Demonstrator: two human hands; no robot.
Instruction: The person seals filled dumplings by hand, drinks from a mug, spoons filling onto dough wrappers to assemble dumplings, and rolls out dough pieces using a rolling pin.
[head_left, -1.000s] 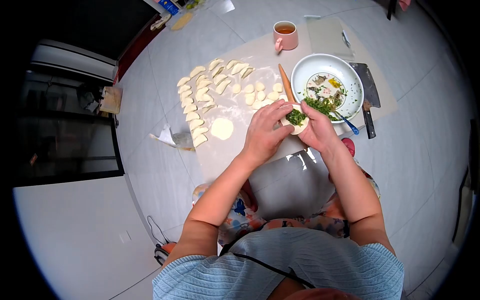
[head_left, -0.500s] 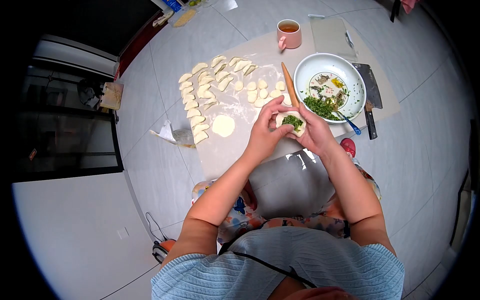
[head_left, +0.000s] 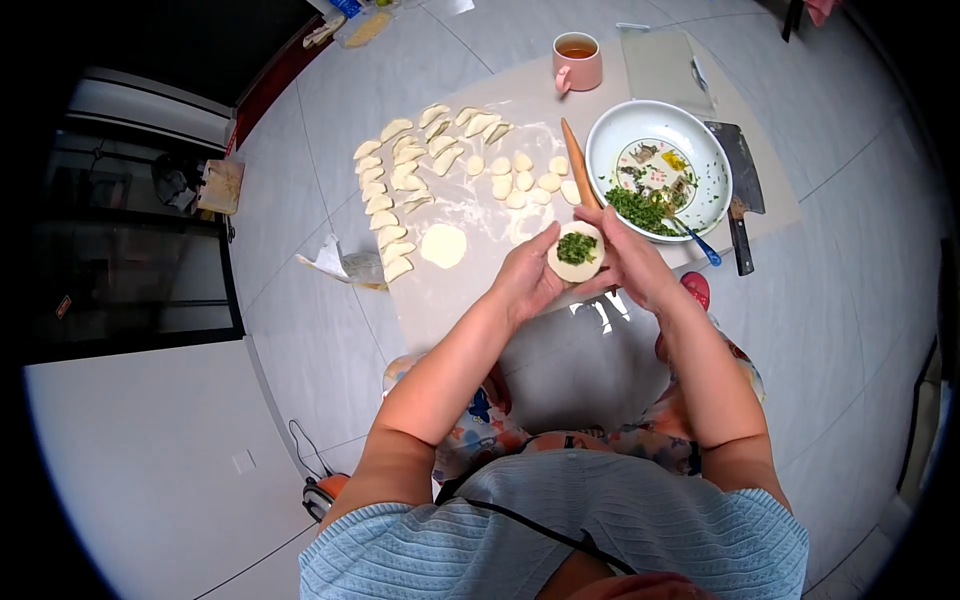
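A round dumpling wrapper [head_left: 576, 273] lies flat and opened out between my hands, a mound of chopped green filling [head_left: 577, 247] in its middle. My left hand [head_left: 527, 273] grips it from the left, thumb along the edge. At its right edge, my right hand [head_left: 637, 263] curls its fingers around and partly beneath it. Just beyond my fingers is a wooden rolling pin [head_left: 576, 160]. To the right, a white bowl [head_left: 708, 160] holds more chopped greens [head_left: 640, 208] and a blue-handled spoon [head_left: 700, 243].
Rows of folded dumplings [head_left: 378, 203] sit on the floured mat [head_left: 440, 310] at left, near a flat rolled wrapper [head_left: 443, 245] and several small dough pieces [head_left: 523, 180]. A cleaver [head_left: 737, 180] rests right of the bowl. A pink mug [head_left: 585, 72] of tea stands at the back.
The wrapper was cupped and partly covered by my fingers; now it is spread flat, facing up. My left thumb has drawn back from the filling, and both hands shifted slightly.
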